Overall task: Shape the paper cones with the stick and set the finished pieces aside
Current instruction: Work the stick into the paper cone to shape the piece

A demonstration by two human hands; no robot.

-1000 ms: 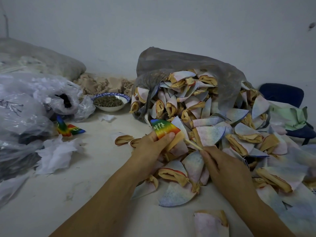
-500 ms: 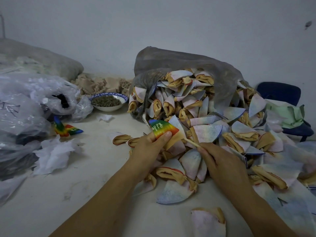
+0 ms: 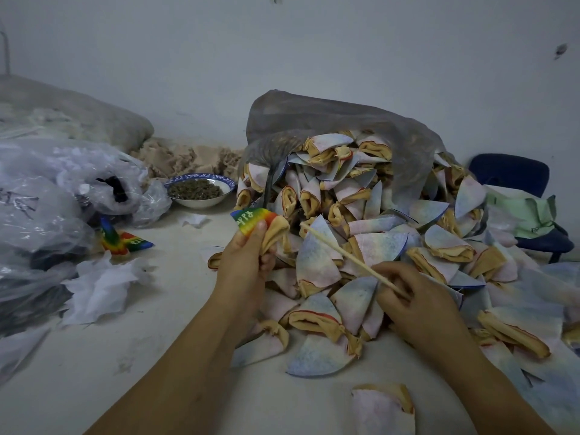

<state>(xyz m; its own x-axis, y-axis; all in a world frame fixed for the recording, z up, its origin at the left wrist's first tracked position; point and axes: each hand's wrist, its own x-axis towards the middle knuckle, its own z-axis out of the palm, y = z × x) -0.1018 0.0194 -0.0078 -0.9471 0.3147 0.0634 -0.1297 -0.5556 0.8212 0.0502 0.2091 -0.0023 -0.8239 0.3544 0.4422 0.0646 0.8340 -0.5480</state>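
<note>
The person's left hand (image 3: pixel 244 265) is raised above the white tabletop (image 3: pixel 110 387), fingers and thumb curled round a small rainbow-striped paper cone with a tan lining (image 3: pixel 251 219); the thumb presses on the rainbow face, which carries pale lettering, and the tan open end bulges out to the right of the thumb. The right hand (image 3: pixel 414 306) pinches the lower end of a thin pale wooden stick (image 3: pixel 345 255) between thumb and curled fingers; the stick slants up and to the left across the heap, and its free tip lies near the cone's tan opening but apart from it.

Under and beyond both hands lies a large heap of pale pastel cone pieces with tan folded linings (image 3: pixel 361 233); it spills out of a grey translucent sack (image 3: pixel 329 120) that stands against the wall, and one loose piece (image 3: pixel 383 409) lies by itself at the near edge. Two rainbow cones (image 3: pixel 122 241) lie on the table to the left, well apart from the heap, beside crumpled clear plastic bags (image 3: pixel 47 189) and white crumpled paper (image 3: pixel 100 287); a blue-rimmed bowl of dark greenish bits (image 3: pixel 199 188) sits behind them, near the sack. A dark blue chair (image 3: pixel 508 174) stands at far right with a pale green bag (image 3: pixel 527 211) on its seat.
</note>
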